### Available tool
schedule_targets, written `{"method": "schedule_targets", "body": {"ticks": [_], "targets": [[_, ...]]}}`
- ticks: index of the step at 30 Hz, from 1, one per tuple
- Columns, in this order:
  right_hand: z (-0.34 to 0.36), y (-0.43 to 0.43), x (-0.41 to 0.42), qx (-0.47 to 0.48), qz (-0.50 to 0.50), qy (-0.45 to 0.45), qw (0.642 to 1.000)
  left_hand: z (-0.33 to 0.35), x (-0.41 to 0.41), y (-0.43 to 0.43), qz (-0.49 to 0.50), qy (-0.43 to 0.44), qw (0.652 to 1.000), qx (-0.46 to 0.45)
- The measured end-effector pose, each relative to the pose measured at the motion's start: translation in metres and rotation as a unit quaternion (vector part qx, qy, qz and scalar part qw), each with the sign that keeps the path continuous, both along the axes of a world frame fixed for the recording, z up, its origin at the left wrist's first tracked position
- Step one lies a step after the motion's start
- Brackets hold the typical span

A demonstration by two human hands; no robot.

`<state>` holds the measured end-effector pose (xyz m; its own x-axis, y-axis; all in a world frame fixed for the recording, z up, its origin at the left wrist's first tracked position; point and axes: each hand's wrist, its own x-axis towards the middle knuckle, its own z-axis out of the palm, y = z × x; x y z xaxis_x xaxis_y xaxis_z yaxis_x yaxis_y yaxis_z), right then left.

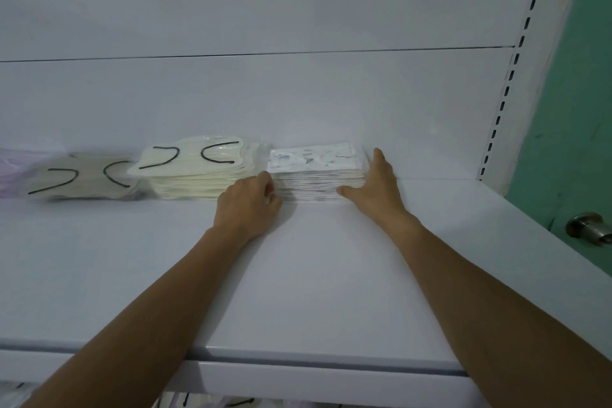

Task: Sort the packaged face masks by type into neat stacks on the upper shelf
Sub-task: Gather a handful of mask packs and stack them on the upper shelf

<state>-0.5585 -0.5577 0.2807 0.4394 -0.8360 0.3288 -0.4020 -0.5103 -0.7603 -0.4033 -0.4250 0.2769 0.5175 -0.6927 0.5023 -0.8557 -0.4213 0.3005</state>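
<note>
1. I see both hands framing the white mask stack [316, 172] at the back of the upper shelf [314, 275].
2. My left hand [248, 205] is curled against its left front corner.
3. My right hand [377, 182] lies flat along its right side.
4. A cream mask stack [198, 172] with black loops sits just left; a lower cream pile [79, 177] lies further left.
</note>
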Motion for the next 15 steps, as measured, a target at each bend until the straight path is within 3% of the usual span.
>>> {"method": "schedule_targets", "body": {"ticks": [7, 15], "targets": [[0.0014, -0.0033, -0.0063, 0.067, 0.016, 0.023, 0.997, -0.0002, 0.0028, 0.0032, 0.037, 0.017, 0.999, -0.015], [-0.0022, -0.0042, -0.0039, -0.002, -0.029, 0.052, 0.998, 0.0026, -0.0041, 0.0031, 0.022, 0.007, 0.999, 0.041]]}}
